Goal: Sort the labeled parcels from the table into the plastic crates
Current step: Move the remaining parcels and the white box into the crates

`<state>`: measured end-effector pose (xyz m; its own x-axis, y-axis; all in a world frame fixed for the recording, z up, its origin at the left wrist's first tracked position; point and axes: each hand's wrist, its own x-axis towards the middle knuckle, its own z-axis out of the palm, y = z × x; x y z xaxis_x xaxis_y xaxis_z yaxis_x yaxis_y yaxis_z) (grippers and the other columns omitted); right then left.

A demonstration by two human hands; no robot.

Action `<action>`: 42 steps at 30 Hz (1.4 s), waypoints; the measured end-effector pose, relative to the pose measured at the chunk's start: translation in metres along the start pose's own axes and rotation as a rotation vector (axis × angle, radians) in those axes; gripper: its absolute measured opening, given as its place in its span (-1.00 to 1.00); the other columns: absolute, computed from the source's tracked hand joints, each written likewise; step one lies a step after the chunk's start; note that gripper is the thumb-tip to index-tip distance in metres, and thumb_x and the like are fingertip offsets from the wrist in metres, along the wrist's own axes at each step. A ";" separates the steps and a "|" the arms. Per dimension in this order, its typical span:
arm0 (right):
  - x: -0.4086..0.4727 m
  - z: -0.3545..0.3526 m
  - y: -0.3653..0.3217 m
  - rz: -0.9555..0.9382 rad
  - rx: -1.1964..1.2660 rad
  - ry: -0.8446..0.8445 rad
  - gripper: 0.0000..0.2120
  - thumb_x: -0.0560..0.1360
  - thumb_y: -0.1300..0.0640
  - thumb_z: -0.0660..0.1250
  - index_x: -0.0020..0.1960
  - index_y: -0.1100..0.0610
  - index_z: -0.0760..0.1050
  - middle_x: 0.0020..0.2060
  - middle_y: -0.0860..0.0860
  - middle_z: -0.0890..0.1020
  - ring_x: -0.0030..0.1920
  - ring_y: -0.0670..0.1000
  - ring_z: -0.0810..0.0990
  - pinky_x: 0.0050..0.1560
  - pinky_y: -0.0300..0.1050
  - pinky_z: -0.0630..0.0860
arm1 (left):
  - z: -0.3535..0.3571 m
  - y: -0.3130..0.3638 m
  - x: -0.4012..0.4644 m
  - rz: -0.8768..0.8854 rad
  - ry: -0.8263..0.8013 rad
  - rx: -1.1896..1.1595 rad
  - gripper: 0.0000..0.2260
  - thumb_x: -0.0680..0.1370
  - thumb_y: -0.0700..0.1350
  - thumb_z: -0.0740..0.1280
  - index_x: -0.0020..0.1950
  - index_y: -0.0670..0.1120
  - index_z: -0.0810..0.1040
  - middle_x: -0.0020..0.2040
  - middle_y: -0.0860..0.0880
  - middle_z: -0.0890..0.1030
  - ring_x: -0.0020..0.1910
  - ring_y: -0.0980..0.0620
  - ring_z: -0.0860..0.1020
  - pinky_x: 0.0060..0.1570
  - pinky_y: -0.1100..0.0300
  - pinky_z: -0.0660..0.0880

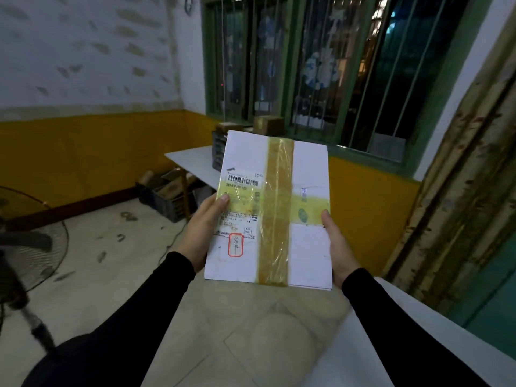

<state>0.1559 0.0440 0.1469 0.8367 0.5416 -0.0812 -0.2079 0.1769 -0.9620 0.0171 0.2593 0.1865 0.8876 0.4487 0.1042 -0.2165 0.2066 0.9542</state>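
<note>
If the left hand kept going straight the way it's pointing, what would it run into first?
Nothing soon, as far as I can judge. The left hand, gripping the parcel, points up and ahead toward the far table and the dark crates on it. Depth is unclear.

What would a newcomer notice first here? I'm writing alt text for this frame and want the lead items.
First, the white parcel crossed with yellowish tape, held up mid-frame between the left hand and right hand, its barcode label facing the camera. Behind it, a white table under the barred green window carries a dark crate with brown boxes. A fan stands at far left.
</note>
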 end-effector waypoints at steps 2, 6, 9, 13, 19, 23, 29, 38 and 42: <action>0.031 0.022 0.005 -0.002 -0.014 -0.012 -0.49 0.60 -0.25 0.12 0.32 0.07 0.52 0.12 0.14 0.68 0.05 0.18 0.66 0.04 0.06 0.54 | -0.025 0.005 0.019 0.008 0.033 -0.011 -0.77 0.60 0.03 0.28 0.16 -0.08 0.53 0.06 -0.20 0.67 -0.07 -0.15 0.66 -0.03 -0.05 0.58; 0.108 0.058 0.018 0.004 -0.036 -0.067 -0.45 0.56 -0.31 0.16 0.35 0.03 0.50 0.16 0.14 0.66 0.17 0.25 0.62 0.18 0.19 0.50 | -0.070 0.006 0.077 0.012 0.087 -0.006 -0.85 0.61 0.00 0.27 0.08 -0.04 0.55 -0.03 -0.14 0.69 -0.14 -0.10 0.66 -0.02 -0.05 0.59; 0.173 0.073 0.027 0.013 -0.012 -0.101 -0.36 0.44 -0.39 0.24 0.36 -0.02 0.49 0.19 0.12 0.65 0.20 0.25 0.61 0.30 0.29 0.43 | -0.092 0.005 0.131 0.019 0.105 0.042 -0.82 0.62 0.00 0.27 0.13 -0.06 0.55 -0.01 -0.14 0.69 -0.11 -0.11 0.67 -0.04 -0.03 0.61; 0.267 0.088 0.027 0.031 -0.015 -0.088 -0.26 0.32 -0.48 0.31 0.36 -0.08 0.48 0.18 0.09 0.66 0.17 0.21 0.64 0.29 0.31 0.45 | -0.116 0.008 0.223 -0.007 0.137 0.103 -0.66 0.57 0.07 0.35 0.24 -0.11 0.52 0.07 -0.20 0.67 0.00 -0.22 0.66 0.05 -0.14 0.60; 0.387 0.107 0.007 0.018 -0.025 -0.066 -0.27 0.36 -0.47 0.29 0.39 -0.09 0.46 0.18 0.06 0.66 0.18 0.17 0.64 0.31 0.27 0.46 | -0.148 0.017 0.360 -0.058 0.100 0.093 -0.58 0.54 0.09 0.37 0.28 -0.15 0.51 0.10 -0.28 0.64 0.01 -0.28 0.63 0.09 -0.22 0.56; 0.461 0.107 0.000 -0.020 -0.024 -0.014 -0.49 0.58 -0.28 0.15 0.37 0.01 0.48 0.16 0.08 0.67 0.16 0.16 0.65 0.30 0.25 0.46 | -0.161 0.004 0.451 -0.072 0.052 0.073 -0.71 0.58 0.05 0.33 0.15 -0.13 0.53 -0.04 -0.20 0.69 -0.15 -0.18 0.67 -0.06 -0.08 0.61; 0.575 0.099 -0.007 -0.040 -0.053 0.149 -0.48 0.59 -0.28 0.14 0.42 -0.02 0.41 0.19 0.04 0.66 0.15 0.12 0.66 0.01 0.00 0.59 | -0.175 -0.027 0.604 -0.143 -0.093 0.027 -0.64 0.57 0.06 0.34 0.21 -0.18 0.54 0.04 -0.25 0.67 -0.08 -0.21 0.66 -0.03 -0.09 0.61; 0.706 0.069 -0.061 -0.105 -0.039 0.384 -0.45 0.57 -0.31 0.14 0.41 -0.03 0.44 0.21 0.04 0.65 0.18 0.12 0.65 0.23 0.14 0.53 | -0.136 -0.032 0.821 -0.260 -0.391 -0.029 -0.53 0.51 0.04 0.42 0.33 -0.19 0.50 0.19 -0.27 0.62 0.18 -0.32 0.58 0.24 -0.31 0.44; 0.760 0.037 -0.084 -0.166 -0.026 0.436 -0.52 0.62 -0.24 0.07 0.38 -0.01 0.47 0.17 0.05 0.67 0.15 0.12 0.66 0.21 0.14 0.54 | -0.094 -0.047 0.900 -0.319 -0.454 -0.047 -0.61 0.55 0.05 0.36 0.29 -0.15 0.56 0.19 -0.23 0.63 0.19 -0.29 0.58 0.28 -0.25 0.43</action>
<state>0.7902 0.4712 0.1763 0.9936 0.1106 -0.0225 -0.0453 0.2086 -0.9770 0.7877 0.7348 0.2094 0.9959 -0.0602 -0.0676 0.0832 0.3140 0.9458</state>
